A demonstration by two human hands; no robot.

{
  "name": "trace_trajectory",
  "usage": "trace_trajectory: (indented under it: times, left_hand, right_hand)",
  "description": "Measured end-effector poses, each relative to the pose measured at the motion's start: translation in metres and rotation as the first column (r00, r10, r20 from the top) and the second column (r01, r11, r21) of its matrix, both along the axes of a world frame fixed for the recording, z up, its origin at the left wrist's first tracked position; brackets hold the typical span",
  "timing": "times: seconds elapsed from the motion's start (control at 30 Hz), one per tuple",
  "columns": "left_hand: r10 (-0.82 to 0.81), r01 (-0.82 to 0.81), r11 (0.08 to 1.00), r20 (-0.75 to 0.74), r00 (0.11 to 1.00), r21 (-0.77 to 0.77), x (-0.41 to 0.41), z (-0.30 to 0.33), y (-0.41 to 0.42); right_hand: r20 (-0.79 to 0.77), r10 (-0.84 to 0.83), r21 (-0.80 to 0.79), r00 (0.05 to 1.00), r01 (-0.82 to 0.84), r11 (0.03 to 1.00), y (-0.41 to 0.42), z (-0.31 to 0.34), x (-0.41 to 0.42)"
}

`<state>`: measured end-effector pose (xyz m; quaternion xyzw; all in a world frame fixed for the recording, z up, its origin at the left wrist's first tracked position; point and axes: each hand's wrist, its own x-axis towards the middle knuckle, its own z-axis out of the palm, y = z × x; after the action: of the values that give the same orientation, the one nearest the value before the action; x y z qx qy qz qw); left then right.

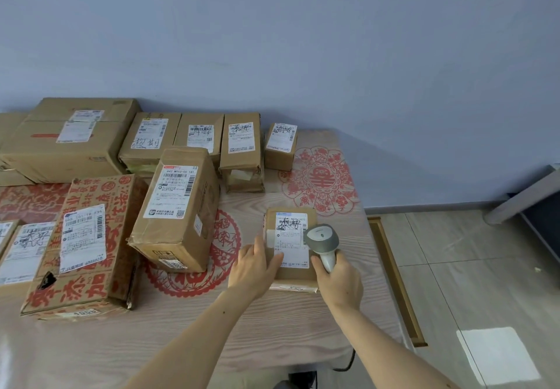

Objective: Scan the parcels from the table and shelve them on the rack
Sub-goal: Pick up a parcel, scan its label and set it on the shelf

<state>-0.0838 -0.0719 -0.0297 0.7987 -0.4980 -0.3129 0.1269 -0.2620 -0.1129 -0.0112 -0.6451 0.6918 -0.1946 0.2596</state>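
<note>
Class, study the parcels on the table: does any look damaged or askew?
Yes. The red-printed box has a torn hole in its near top edge. The tall box beside it sits tilted, its lower corner crumpled.

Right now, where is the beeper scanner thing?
The scanner is in the right hand, at the table's right end, its head over the label of the small parcel that the left hand touches.

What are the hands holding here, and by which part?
Right hand grips the scanner by its handle. Left hand holds nothing; it rests flat on the small parcel.
</note>
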Motion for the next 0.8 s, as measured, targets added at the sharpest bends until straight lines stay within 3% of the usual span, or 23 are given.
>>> trace_trajectory:
  times: [0.33,0.6,0.8]
  left_hand:
    - [-0.009,0.045,0.978,-0.172,0.985,0.206,0.013,-0.007,-0.021]
    - [0.028,0.026,0.991,-0.389,0.921,0.131,0.013,0.014,-0.021]
    - [0.068,-0.074,0.997,-0.518,0.853,0.009,0.017,0.042,-0.023]
  right_hand:
    - [0.089,0.135,0.063,0.987,-0.141,0.988,-0.015,-0.009,-0.010]
    - [0.132,0.127,0.033,0.983,-0.133,0.991,-0.017,0.007,-0.007]
    - [0.175,0.137,-0.077,0.975,-0.126,0.989,-0.023,0.036,0.002]
